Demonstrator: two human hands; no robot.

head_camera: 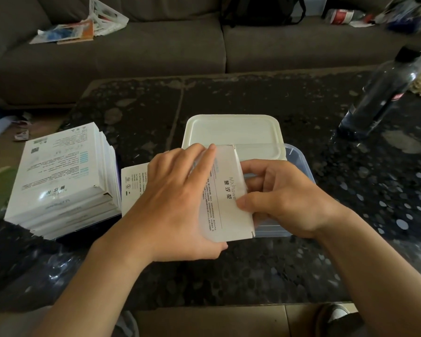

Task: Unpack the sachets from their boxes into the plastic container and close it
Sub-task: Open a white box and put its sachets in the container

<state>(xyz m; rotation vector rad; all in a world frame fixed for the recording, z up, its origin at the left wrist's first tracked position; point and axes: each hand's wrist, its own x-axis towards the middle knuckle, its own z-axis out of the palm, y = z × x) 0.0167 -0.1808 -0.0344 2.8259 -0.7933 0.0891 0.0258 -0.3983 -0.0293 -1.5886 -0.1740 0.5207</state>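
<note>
Presently box [226,190] held directly above open container [299,161], long axis running fore-aft; left hand [175,203] wraps it, right hand [284,198] fingers pinch its right edge.

Held white box [225,190]: "MxFlowe" legible, plus Chinese characters; small print unreadable.

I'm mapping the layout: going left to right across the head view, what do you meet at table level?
stack of boxes → flat white pack → left hand → held box → right hand → plastic bottle. The container and lid overlap the hands, so they are left out.
</note>
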